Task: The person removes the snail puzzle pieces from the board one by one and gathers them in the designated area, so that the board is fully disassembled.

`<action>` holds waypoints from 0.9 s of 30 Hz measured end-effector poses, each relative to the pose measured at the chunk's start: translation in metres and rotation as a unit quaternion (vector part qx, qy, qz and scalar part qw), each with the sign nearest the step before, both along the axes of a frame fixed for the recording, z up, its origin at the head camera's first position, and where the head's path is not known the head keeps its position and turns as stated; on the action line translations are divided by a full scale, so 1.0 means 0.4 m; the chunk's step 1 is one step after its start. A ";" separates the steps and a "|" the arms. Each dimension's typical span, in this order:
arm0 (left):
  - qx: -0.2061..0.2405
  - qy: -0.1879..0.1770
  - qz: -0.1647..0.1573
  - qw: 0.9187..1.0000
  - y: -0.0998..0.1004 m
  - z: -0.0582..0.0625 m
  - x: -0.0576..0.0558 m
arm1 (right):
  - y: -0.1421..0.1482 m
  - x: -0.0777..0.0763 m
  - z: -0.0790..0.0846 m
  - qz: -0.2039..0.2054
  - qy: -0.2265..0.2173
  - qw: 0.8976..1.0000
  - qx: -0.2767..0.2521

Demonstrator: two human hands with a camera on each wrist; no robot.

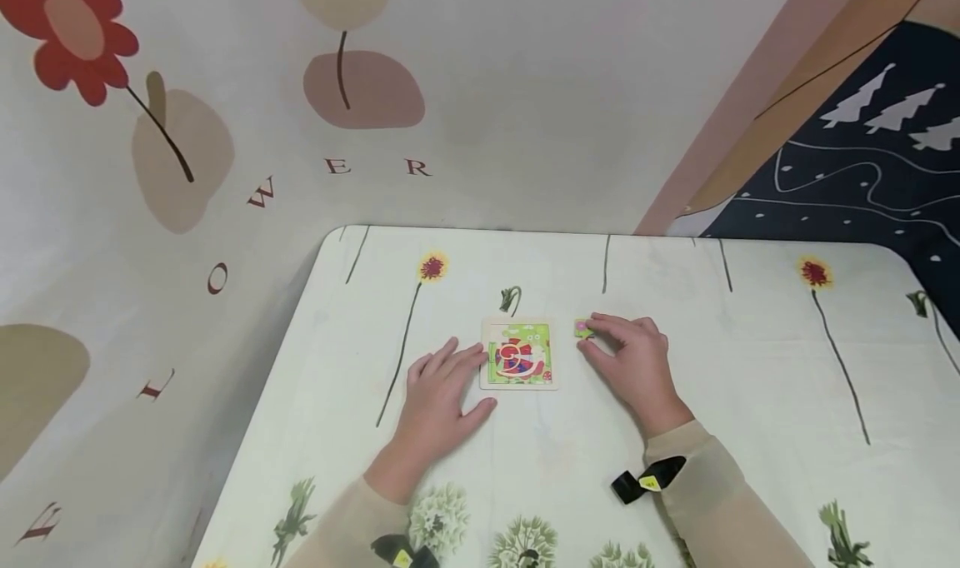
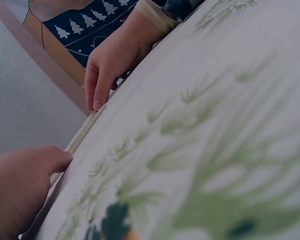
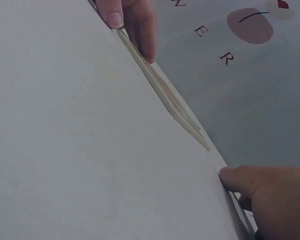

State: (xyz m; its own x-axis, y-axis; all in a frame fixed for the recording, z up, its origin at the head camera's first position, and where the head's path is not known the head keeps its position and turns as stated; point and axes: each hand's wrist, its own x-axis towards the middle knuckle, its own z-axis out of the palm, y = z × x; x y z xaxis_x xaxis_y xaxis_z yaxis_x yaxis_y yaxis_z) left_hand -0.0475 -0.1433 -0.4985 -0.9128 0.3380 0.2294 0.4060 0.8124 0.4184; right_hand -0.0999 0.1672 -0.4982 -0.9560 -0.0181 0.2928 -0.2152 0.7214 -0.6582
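Observation:
A square wooden puzzle board [image 1: 519,386] lies flat on the table, showing a colourful snail picture on green with a pale patch at its upper left. My left hand [image 1: 442,397] rests at the board's left side, fingers fairly straight, fingertips at its edge and thumb spread below. Just right of the board, my right hand [image 1: 633,366] pinches a small green puzzle piece [image 1: 581,328] with a pink mark between thumb and index finger. The right wrist view shows the board edge-on, with the left thumb [image 3: 115,20] at its near end.
The table [image 1: 750,368] wears a white cloth printed with flowers and stems. Behind it hangs a pale curtain [image 1: 525,135] with flower shapes and letters; a dark cloth [image 1: 847,176] with white trees is at the right. Black straps [image 1: 648,480] circle both wrists.

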 end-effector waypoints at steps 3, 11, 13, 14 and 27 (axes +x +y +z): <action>-0.003 -0.002 -0.003 1.000 0.001 0.001 0.000 | -0.001 0.001 0.002 -0.005 -0.009 1.000 0.011; -0.010 -0.004 -0.005 1.000 0.000 0.002 0.003 | -0.005 0.000 0.003 -0.011 -0.008 1.000 0.007; -0.009 -0.005 -0.006 1.000 0.000 0.004 0.002 | -0.005 -0.001 0.002 -0.011 -0.010 1.000 0.012; -0.008 -0.005 -0.006 1.000 0.000 0.004 0.002 | -0.005 -0.001 0.003 -0.011 -0.010 1.000 0.012; -0.005 -0.003 -0.005 1.000 0.001 0.002 0.001 | -0.012 -0.001 0.001 -0.015 -0.009 1.000 0.022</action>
State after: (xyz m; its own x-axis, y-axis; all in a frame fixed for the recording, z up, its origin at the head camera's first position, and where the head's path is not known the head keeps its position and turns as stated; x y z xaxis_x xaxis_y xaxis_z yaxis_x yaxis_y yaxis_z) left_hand -0.0471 -0.1428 -0.4979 -0.9109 0.3492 0.2198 0.4111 0.8130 0.4123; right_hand -0.1005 0.1625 -0.4977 -0.9615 -0.0025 0.2747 -0.1817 0.7560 -0.6289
